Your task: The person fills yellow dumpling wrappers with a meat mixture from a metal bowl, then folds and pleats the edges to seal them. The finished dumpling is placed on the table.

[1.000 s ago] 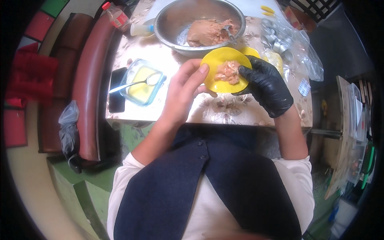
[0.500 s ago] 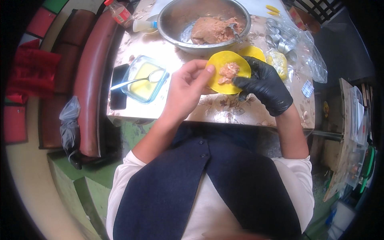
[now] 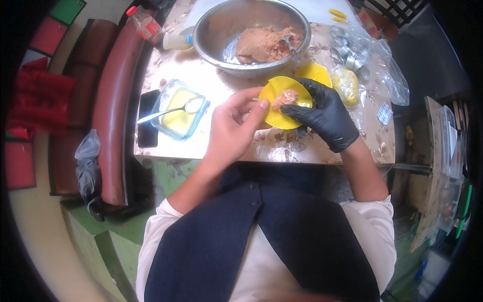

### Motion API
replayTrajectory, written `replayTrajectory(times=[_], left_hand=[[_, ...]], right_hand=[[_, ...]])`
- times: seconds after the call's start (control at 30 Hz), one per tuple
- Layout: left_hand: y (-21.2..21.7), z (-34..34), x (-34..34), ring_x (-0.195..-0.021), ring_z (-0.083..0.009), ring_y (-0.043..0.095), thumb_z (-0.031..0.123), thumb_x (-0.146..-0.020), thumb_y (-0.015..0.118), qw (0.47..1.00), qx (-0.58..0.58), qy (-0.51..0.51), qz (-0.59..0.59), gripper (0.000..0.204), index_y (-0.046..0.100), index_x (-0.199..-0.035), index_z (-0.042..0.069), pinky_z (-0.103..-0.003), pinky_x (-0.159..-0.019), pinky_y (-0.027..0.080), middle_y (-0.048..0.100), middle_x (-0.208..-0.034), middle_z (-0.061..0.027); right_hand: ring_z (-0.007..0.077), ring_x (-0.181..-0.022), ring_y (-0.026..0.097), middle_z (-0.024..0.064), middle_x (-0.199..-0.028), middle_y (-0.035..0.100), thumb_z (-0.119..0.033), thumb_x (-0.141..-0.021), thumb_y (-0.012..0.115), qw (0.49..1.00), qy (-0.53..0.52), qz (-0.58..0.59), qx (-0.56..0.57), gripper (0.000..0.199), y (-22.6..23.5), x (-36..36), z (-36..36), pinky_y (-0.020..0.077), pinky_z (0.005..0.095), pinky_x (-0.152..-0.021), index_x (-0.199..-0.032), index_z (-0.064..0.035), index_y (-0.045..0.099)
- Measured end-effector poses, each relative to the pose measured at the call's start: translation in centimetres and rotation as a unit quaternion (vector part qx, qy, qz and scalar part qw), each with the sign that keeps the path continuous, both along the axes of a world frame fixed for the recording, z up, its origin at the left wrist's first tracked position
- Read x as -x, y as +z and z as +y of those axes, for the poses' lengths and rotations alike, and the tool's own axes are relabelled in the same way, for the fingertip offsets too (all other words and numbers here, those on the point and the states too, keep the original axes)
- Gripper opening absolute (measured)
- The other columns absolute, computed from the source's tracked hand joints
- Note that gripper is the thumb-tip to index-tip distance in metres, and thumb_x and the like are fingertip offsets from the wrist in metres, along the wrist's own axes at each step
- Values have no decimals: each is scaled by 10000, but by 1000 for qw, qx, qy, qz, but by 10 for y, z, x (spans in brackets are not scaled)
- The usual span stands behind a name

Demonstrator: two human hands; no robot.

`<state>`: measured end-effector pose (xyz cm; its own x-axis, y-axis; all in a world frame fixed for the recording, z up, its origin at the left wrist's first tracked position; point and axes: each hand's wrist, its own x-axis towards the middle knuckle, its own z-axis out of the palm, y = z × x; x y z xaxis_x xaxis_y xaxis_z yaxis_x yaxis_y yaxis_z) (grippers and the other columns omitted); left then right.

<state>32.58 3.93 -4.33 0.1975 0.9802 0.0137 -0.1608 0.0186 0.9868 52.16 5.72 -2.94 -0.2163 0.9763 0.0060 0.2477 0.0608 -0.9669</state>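
While my gloved right hand (image 3: pixel 324 113) cups the yellow wrapper (image 3: pixel 284 103) with filling (image 3: pixel 285 97) on it, bare left hand (image 3: pixel 236 121) pinches its near edge; folding stage, I judge—next needs an even crimp.

Quick count of the table: one big round steel mixing bowl (image 3: pixel 251 30) with one lump of pinkish minced filling (image 3: pixel 264 44), two round yellow dough wrappers (image 3: pixel 282 100), one rectangular clear glass dish (image 3: pixel 178 110) with one metal spoon (image 3: pixel 168 109), one black phone (image 3: pixel 148 119), two small plastic bottles (image 3: pixel 143 22), one bare hand (image 3: pixel 234 126), one black-gloved hand (image 3: pixel 324 113).
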Motion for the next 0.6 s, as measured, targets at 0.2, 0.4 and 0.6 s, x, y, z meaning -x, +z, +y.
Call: replayTrajectory(times=[0.2,0.4,0.6], left_hand=[[2,3,8,-878,-124,656,115,-951,571,999,43,-8,-17,321,537,-1208,-72,-255,-747,563,683,-991,-130],[6,-2,10,-875,-153,669,46,-928,539,995,17,5,-99,338,513,-1260,-13,-271,-725,566,675,-1023,-136],[1,-2,24,-865,-165,673,-34,-828,589,951,-262,-30,162,390,579,-1214,29,-275,-734,541,670,-1015,-92]], right_hand=[[144,-860,640,109,-1014,664,-301,-877,682,983,-41,86,155,456,9,-4,0,531,254,-712,-1167,43,606],[151,-868,657,105,-1010,662,-182,-880,678,959,-46,196,198,349,1,-1,6,562,263,-729,-1137,42,607],[171,-948,656,99,-1082,648,-155,-898,661,920,-14,294,260,324,8,-10,8,542,286,-852,-1162,16,586]])
